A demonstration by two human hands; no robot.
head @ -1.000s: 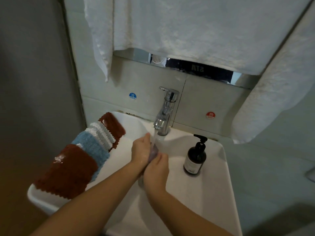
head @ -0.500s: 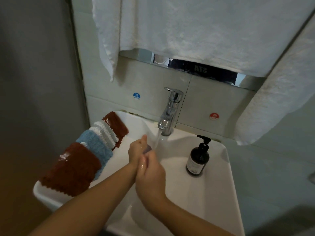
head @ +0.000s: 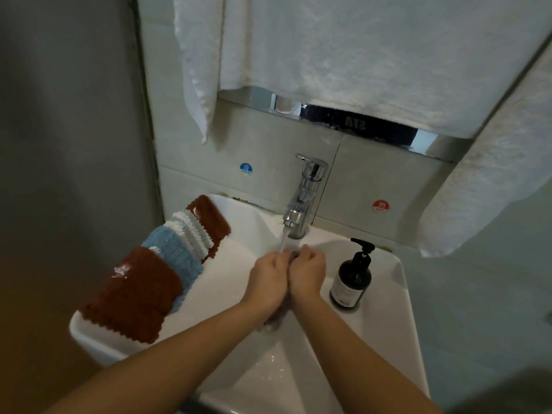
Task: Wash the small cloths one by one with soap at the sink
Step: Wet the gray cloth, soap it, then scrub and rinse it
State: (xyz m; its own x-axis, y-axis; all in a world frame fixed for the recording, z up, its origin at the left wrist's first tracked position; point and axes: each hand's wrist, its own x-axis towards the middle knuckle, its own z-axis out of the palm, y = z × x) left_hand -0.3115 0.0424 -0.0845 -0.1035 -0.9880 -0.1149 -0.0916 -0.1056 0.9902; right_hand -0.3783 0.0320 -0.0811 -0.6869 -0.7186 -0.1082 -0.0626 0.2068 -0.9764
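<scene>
My left hand (head: 268,279) and my right hand (head: 307,271) are pressed side by side under the running tap (head: 301,201), both gripping a small greyish-purple cloth (head: 276,316). Most of the cloth is hidden between my fists; a wet end hangs below my wrists. Water falls onto the cloth at my knuckles. Along the left rim of the white sink (head: 385,324) lie overlapping small cloths: a rust-brown one (head: 134,294) nearest, a light blue one (head: 173,252), a white one (head: 191,231), and another rust-brown one (head: 209,216) at the back.
A dark pump bottle of soap (head: 352,276) stands on the sink's right ledge, close to my right hand. White towels (head: 358,55) hang over the wall above the tap. A grey wall (head: 68,144) borders the sink's left side.
My hands have shifted from one in front of the other to level, side by side, closer under the spout. The camera view moved slightly; the stacked cloths stayed put.
</scene>
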